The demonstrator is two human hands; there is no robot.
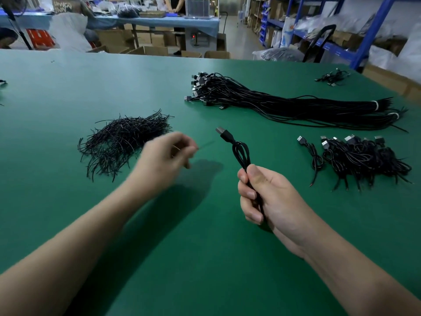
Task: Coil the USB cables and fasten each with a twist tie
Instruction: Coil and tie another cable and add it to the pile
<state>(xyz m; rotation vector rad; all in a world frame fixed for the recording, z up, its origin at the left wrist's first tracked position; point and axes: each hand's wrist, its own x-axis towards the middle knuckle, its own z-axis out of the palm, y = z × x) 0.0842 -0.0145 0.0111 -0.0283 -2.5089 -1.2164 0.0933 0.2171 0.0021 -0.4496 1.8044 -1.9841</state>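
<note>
At mid-table, grips the coiled cable (pixel 241 153) in the right hand (pixel 268 197), with fingers curled tight round its lower half and the plug aimed at eleven o'clock. Pinches a blurred twist tie (pixel 205 144) in the left hand (pixel 168 153), just off the tie pile (pixel 123 142) at ten o'clock. Probably the fastening step: lay the tie across the loops just above the fist, squeeze them flat, wrap once, twist the ends snugly, then drop with the finished coils (pixel 364 160) at three o'clock.

The table (pixel 68 87) is plain green. The cable (pixel 241 153) in the right hand (pixel 268 201) is black, its plug (pixel 220 130) silver-tipped. Ties (pixel 123 140) beyond the left hand (pixel 164 156) are black. The bundle (pixel 273 103) beyond the right hand is black with white bands (pixel 375 104).
</note>
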